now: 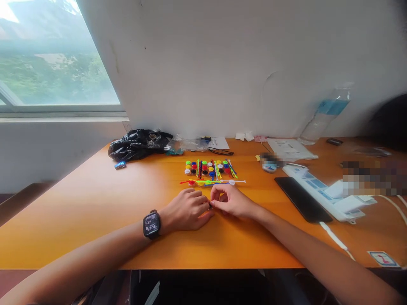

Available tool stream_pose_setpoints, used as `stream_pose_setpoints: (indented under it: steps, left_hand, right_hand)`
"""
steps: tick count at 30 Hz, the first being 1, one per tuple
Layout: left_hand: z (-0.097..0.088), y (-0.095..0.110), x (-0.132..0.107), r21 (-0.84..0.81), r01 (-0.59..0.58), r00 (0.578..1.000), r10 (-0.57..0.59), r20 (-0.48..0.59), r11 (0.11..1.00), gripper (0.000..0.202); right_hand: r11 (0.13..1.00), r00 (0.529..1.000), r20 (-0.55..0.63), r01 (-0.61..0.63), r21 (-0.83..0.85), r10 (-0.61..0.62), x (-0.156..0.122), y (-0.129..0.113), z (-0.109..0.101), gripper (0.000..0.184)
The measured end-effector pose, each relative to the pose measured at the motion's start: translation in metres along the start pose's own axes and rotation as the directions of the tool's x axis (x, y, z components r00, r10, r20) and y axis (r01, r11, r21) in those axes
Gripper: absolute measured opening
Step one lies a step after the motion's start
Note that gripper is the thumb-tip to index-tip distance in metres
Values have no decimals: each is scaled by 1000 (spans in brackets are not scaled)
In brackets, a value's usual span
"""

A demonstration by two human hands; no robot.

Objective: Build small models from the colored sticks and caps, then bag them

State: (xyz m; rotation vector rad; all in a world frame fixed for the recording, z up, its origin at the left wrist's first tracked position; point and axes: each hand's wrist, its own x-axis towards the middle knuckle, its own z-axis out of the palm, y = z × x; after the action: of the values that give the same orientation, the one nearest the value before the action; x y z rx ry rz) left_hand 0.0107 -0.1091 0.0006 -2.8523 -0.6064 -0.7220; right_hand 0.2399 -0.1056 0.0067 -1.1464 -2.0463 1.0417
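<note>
Hands [187, 209] [234, 201] pinching a small dark piece [210, 205], orange-brown table [85, 212], pale wall [203, 72], window [57, 67] at left

A small dark piece [210, 206], mostly hidden, is showing between the left hand [190, 208] and right hand [234, 201]. Beyond, multicoloured round pieces [205, 173] and slim sticks [217, 170] are lying in clusters, a loose row nearest.
</note>
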Motion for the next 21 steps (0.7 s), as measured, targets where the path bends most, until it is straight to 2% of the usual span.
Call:
stream_pose_setpoints:
  steps: [2, 4, 7, 9, 12, 13, 15, 19, 21]
  left_hand:
    - [-6, -3, 2, -64, 32, 999, -33, -14, 997, 27]
    - [-13, -8, 4, -166, 121, 990, -132, -54, 979, 24]
    - [-23, -16, 4, -294, 256, 935, -313, -167, 921, 19]
    - [-27, -21, 3, -334, 304, 894, -389, -224, 892, 19]
    - [-27, -25, 2, -363, 356, 865, -451, -220, 861, 23]
    - [-26, -25, 2, -366, 364, 864, -457, -211, 857, 24]
    - [-25, -25, 2, -367, 366, 867, -457, -201, 855, 25]
    - [-22, -29, 4, -351, 382, 856, -470, -216, 855, 25]
    - [-19, -37, 4, -353, 407, 828, -503, -248, 843, 22]
  right_hand:
    - [995, 999, -50, 8, -97, -13, -3, -6, -6, 16]
    - [983, 989, -145, -7, -185, -20, -7, -13, -13, 22]
    - [978, 965, -262, -60, -202, 5, -12, -21, -20, 31]
    - [990, 982, -180, -81, -115, 60, -13, -25, -22, 36]
    - [992, 996, 4, -91, 91, 91, -12, -27, -26, 47]
    - [987, 997, 2, -80, 141, 81, -11, -27, -28, 50]
    - [981, 994, -88, -48, 189, 66, -9, -26, -32, 52]
    - [984, 974, -213, -39, 172, 76, -3, -18, -36, 50]
    - [991, 969, -237, -38, 127, 68, -2, -14, -36, 50]
